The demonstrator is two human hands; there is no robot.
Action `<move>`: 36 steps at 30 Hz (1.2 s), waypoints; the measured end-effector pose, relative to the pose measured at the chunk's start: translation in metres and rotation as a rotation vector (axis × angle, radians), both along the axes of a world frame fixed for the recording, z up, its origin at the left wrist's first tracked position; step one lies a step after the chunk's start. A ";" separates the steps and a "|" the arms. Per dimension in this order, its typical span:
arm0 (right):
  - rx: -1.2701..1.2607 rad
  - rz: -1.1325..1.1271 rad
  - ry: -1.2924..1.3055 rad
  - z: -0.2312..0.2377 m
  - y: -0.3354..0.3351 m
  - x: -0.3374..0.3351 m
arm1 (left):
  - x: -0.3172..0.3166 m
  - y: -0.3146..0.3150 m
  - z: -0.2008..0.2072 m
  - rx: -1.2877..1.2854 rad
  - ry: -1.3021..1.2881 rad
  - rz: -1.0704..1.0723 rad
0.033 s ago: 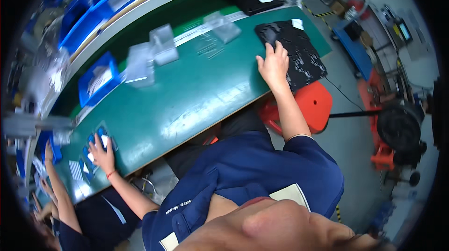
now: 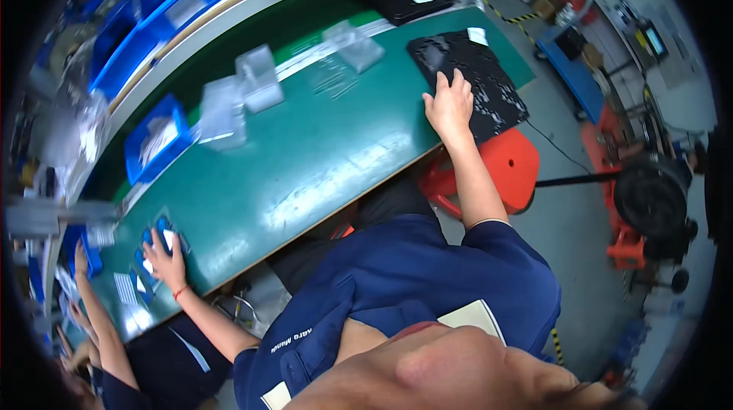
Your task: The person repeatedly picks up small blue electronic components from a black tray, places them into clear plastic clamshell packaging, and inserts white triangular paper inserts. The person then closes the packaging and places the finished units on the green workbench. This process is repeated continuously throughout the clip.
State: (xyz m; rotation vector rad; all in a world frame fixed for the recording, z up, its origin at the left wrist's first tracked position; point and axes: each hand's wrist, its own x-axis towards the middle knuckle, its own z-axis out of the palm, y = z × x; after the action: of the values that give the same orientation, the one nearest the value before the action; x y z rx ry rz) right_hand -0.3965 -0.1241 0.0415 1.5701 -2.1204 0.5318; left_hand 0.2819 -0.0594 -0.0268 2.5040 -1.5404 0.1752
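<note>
Two hands, far apart, on a long green desk

A person in a blue shirt point(image 2: 450, 280) has both arms out over the green desk point(image 2: 321, 162). The right hand point(image 2: 452, 111) is right of the middle of the frame. Its fingers are spread, and their tips are over the left edge of a flat black mat point(image 2: 496, 93). I cannot tell if they press on it. The mat lies on the desk in the upper right of the frame. It has shiny spots all over and a white tag point(image 2: 476, 35) at its top corner.

The left hand point(image 2: 168, 263) is in the lower left of the frame. Its fingers are spread too, over some small blue things point(image 2: 163, 224) with white bits on them. The hand hides part of them, so I cannot tell if the tips touch. A striped white sheet point(image 2: 124, 288) lies near them.

Clear boxes point(image 2: 259, 78) stand along the back of the desk, near the top middle. Thin clear strips point(image 2: 334, 78) lie just beside one of them. A blue bin point(image 2: 159, 139) with white stuff inside sits at the left. A red stool point(image 2: 513, 169) is below the mat. Another person's arm point(image 2: 99, 311) reaches in at the far lower left.
</note>
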 end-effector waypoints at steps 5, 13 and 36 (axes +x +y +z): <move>0.078 -0.003 -0.120 -0.011 0.018 -0.029 | -0.048 -0.027 0.024 -0.268 -0.107 -0.139; 0.170 0.054 -0.386 0.016 0.012 -0.047 | -0.244 -0.075 0.075 -0.421 0.211 -0.875; 0.114 -0.964 -0.708 -0.219 0.141 -0.237 | -0.315 -0.098 0.041 -0.505 -0.070 -0.618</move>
State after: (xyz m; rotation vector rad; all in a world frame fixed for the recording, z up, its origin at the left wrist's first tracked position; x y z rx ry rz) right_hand -0.6332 0.0167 -0.1780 0.2172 -3.0957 0.6529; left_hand -0.0334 -0.1573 0.0138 1.5843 -1.9205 0.4829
